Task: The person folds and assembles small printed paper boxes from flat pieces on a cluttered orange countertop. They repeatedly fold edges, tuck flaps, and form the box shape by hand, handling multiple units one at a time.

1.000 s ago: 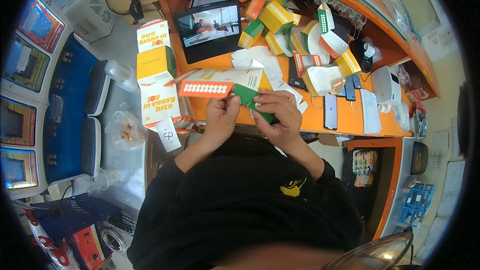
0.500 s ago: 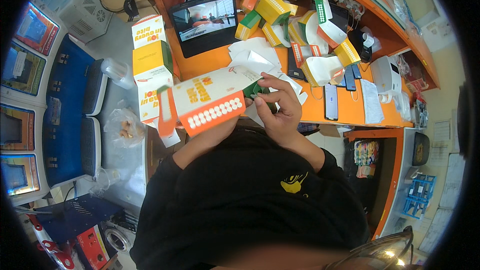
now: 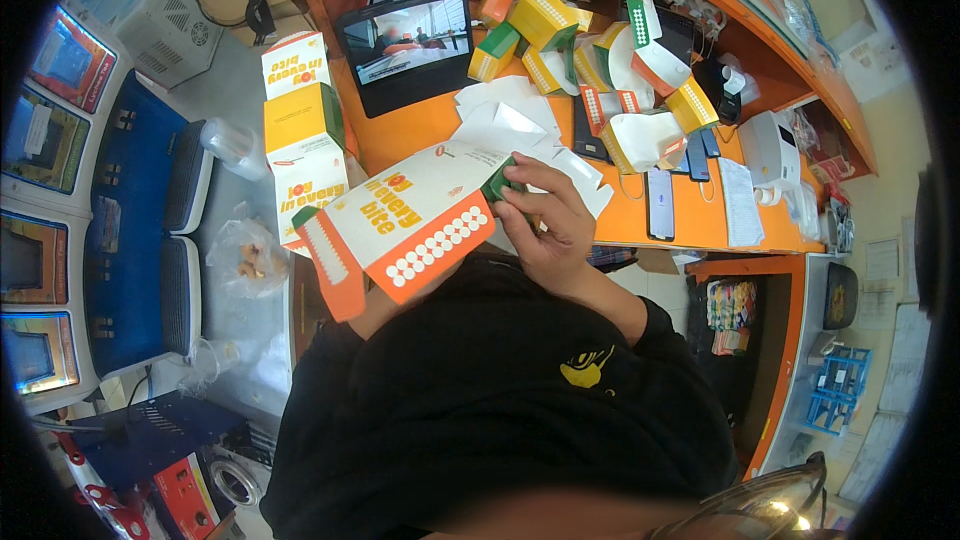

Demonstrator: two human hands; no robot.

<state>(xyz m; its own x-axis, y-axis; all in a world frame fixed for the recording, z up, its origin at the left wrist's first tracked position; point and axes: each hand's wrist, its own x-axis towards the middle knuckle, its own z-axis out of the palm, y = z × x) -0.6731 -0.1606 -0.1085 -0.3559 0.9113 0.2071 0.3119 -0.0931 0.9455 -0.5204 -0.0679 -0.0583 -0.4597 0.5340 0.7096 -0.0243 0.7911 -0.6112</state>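
I hold a white, orange and green cardboard food box (image 3: pixel 410 205) in front of my chest, tilted, with yellow lettering and a row of white dots on its orange side. An orange and white flap (image 3: pixel 332 265) hangs loose at its left end. My right hand (image 3: pixel 548 225) is closed at the right end, fingers and thumb pinching the green end panel (image 3: pixel 497 180). My left hand (image 3: pixel 432 282) is mostly hidden beneath the box and supports it from below; its fingers are out of sight.
Beyond the box, a tablet (image 3: pixel 408 48) stands on the orange desk (image 3: pixel 625 205). Folded boxes (image 3: pixel 545 18) are heaped at the back, white card sheets (image 3: pixel 510 120) nearer. Further right lies a phone (image 3: pixel 660 205). Another box (image 3: pixel 300 120) lies at left, near a plastic bag (image 3: pixel 245 255).
The box has turned, its left end swinging down toward me and its dotted side showing more. My right fingers have shifted slightly and closed over the green end panel.
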